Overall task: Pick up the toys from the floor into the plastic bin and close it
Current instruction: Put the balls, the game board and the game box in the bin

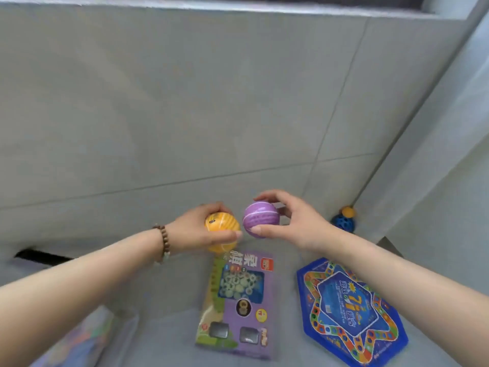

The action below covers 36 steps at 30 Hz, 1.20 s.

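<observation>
My left hand [197, 226] grips a yellow-orange ball [221, 223] from the left, with fingers over its top and thumb beneath. My right hand [293, 221] holds a purple striped ball [260, 219] between fingertips and thumb. The two balls hang side by side, almost touching, above the grey tiled floor. Below them on the floor lie a purple game box [238, 308] and a blue hexagonal game board [349, 313]. A blue holed ball with an orange ball on top [344, 219] sits in the corner at the right. No plastic bin is clearly in view.
A grey wall [436, 168] rises at the right, meeting the floor along a diagonal edge. A blurred colourful object [79, 337] lies at the lower left. A dark slot [42, 256] shows in the floor at the left.
</observation>
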Available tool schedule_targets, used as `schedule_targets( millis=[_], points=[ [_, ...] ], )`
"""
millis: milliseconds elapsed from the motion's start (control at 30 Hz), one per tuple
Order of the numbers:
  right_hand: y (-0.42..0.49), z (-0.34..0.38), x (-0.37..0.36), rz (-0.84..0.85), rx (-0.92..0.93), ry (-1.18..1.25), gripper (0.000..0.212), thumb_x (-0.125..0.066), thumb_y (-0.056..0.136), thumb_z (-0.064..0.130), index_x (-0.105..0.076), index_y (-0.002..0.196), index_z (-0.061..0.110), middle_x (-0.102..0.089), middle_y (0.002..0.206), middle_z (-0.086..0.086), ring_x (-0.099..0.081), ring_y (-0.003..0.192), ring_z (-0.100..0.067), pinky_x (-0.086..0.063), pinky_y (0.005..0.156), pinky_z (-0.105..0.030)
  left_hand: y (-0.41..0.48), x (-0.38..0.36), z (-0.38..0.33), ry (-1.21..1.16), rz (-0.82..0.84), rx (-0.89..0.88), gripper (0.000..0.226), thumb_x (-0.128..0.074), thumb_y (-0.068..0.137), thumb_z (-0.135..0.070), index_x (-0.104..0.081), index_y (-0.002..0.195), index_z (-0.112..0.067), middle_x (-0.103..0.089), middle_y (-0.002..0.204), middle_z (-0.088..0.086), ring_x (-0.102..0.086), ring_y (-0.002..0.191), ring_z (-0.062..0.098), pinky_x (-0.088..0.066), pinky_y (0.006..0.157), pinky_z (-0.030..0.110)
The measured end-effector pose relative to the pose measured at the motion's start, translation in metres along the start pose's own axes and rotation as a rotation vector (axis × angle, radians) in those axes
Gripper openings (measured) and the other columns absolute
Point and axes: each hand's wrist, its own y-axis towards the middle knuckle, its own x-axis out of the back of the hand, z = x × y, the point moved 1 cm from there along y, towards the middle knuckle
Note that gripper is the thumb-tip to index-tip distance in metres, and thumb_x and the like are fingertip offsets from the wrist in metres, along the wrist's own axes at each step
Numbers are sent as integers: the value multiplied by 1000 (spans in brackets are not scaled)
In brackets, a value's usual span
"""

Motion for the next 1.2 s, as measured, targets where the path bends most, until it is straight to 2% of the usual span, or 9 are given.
schedule_targets(
  millis=[233, 300, 367, 467, 533, 600, 667, 933, 1200],
  points=[
    [0, 155, -177, 339, 201, -54, 62, -78, 70, 2, -49, 123, 15, -60, 117, -6, -60, 105, -17, -50, 94, -27, -207, 141, 44, 0, -233, 121, 68, -80, 49, -54, -49, 105, -32, -59, 102, -7, -57, 77, -3, -49, 68, 10],
    [2, 170, -242, 416, 226, -62, 64, -78, 69, 2, -48, 125, 15, -59, 116, -7, -60, 104, -20, -49, 97, -33, -257, 162, 75, 11, -276, 210, 95, -83, 46, -59, -41, 126, -29, -54, 117, -4, -57, 89, -2, -47, 73, 8],
    [-1, 172, -300, 458, 191, -41, 66, -79, 70, 7, -47, 127, 15, -59, 119, -9, -61, 105, -22, -48, 98, -37, -299, 171, 109, -13, -336, 306, 133, -71, 23, -81, -33, 138, -25, -50, 123, -4, -58, 94, 0, -45, 75, 9],
    [-4, 160, -357, 451, 66, 23, 66, -77, 76, 19, -43, 133, 17, -54, 128, -7, -58, 111, -21, -48, 99, -36, -338, 167, 162, -239, -445, 486, 150, -66, 18, -86, -23, 146, -22, -46, 134, -1, -57, 109, 12, -52, 89, 30],
    [-6, 150, -369, 422, -68, 79, 62, -69, 84, 27, -39, 137, 17, -45, 136, -2, -52, 118, -19, -49, 97, -36, -351, 159, 180, -432, -466, 603, 128, -61, 44, -86, -21, 148, -22, -40, 142, 1, -49, 121, 20, -45, 101, 43],
    [-5, 140, -362, 406, -185, 88, 56, -61, 89, 31, -39, 138, 15, -41, 139, -2, -47, 123, -19, -52, 90, -34, -354, 154, 183, -480, -456, 662, 88, -42, 78, -72, -24, 147, -21, -30, 151, -1, -41, 128, 23, -40, 104, 41],
    [0, 131, -339, 371, -181, 1, 50, -60, 90, 30, -44, 135, 14, -43, 142, -3, -46, 126, -19, -52, 91, -37, -344, 156, 182, -394, -443, 655, 75, -33, 87, -66, -27, 146, -20, -28, 152, 0, -44, 123, 23, -40, 97, 37],
    [18, 76, -160, 165, -304, -101, 51, -64, 87, 29, -48, 133, 14, -45, 141, -7, -45, 127, -19, -50, 92, -35, -220, 145, 100, -394, -369, 431, 62, -37, 90, -59, -46, 133, -16, -54, 132, 2, -56, 108, 20, -43, 92, 33],
    [-10, -68, 39, -118, -525, -151, 75, -71, 74, 46, -43, 138, 19, -41, 144, -6, -46, 120, -16, -48, 94, -34, -13, -7, 25, -232, 91, 355, 64, -36, 90, -58, -43, 134, -13, -52, 133, 5, -56, 115, 26, -45, 90, 35]
  ],
)
